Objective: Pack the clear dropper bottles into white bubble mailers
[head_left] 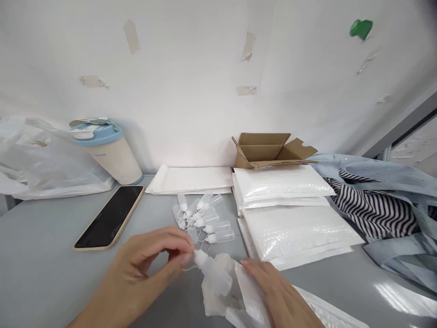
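Observation:
My left hand [146, 273] pinches a small translucent squeeze bottle [218, 277] by its white cap end, thumb against fingertips. The bottle tilts down to the right, over the mouth of a crumpled, whitish plastic wrapping [212, 301]. My right hand [278, 294] has its fingers on a white bubble mailer [251, 291] beside the bottle, holding its edge; the thumb is hidden. Several similar bottles with tethered caps [206, 221] lie in a loose pile just beyond my left hand.
White bubble mailers [300, 228] are stacked at the right, with an open cardboard box [264, 152] behind. More flat mailers [194, 177] lie by the wall. A phone [111, 218], a tumbler [114, 157] and a plastic bag [51, 159] occupy the left; striped fabric [378, 212] lies far right.

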The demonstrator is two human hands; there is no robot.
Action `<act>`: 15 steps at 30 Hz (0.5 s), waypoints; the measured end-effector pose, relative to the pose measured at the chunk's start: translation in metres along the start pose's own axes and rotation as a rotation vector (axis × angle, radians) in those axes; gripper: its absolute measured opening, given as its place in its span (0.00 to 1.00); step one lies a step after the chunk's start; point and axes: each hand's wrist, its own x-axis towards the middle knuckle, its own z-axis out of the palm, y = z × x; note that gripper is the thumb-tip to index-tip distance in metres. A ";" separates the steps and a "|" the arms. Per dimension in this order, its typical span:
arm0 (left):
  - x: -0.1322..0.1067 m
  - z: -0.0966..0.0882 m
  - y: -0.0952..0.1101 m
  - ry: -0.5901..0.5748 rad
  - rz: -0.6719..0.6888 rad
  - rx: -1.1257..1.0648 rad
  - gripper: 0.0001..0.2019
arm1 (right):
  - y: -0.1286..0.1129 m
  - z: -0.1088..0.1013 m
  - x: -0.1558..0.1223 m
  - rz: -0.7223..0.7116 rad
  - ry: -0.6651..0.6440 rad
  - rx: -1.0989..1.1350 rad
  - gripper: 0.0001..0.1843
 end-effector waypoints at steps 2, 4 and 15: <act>-0.001 0.009 0.003 -0.092 0.039 0.027 0.07 | -0.001 0.000 0.000 0.018 0.024 0.002 0.41; -0.003 0.020 0.006 -0.155 0.076 0.054 0.08 | -0.003 0.000 0.001 0.018 0.043 0.005 0.41; -0.010 0.031 0.016 -0.386 0.176 0.115 0.20 | -0.006 -0.001 0.000 0.011 0.086 0.023 0.33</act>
